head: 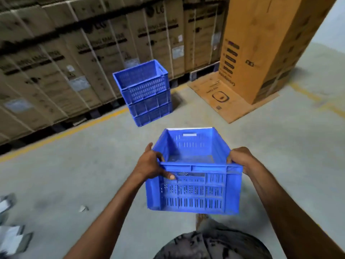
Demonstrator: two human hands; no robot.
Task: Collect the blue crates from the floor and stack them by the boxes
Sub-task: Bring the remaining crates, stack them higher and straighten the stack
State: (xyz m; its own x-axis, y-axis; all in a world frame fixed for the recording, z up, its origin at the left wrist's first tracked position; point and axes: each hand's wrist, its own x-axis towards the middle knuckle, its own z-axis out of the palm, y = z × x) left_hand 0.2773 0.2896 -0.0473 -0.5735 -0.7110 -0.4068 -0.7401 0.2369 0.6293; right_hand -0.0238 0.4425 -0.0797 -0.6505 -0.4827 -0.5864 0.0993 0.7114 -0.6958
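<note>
The held crate [194, 186] sits between the left hand [149, 165], at its near-left corner, and the right hand [240, 157], at its near-right corner. Beyond it a stack of crates [147, 98] (three high) stands on the floor before a row of cartons [74, 53]. Right of the stack, a tall carton [261, 43] stands on a cardboard sheet [224, 101].

Warehouse bay. Grey concrete floor [74, 174] with a yellow line [78, 128] running along a row of strapped boxes [74, 58] on dark pallets [57, 127]. Tall orange carton [261, 43] stands upright at right on a flat cardboard sheet [224, 101]. Pale wall [332, 25] behind it. Paper scraps [11, 238] on the floor at left. Light is even, and the edges are blurred.
</note>
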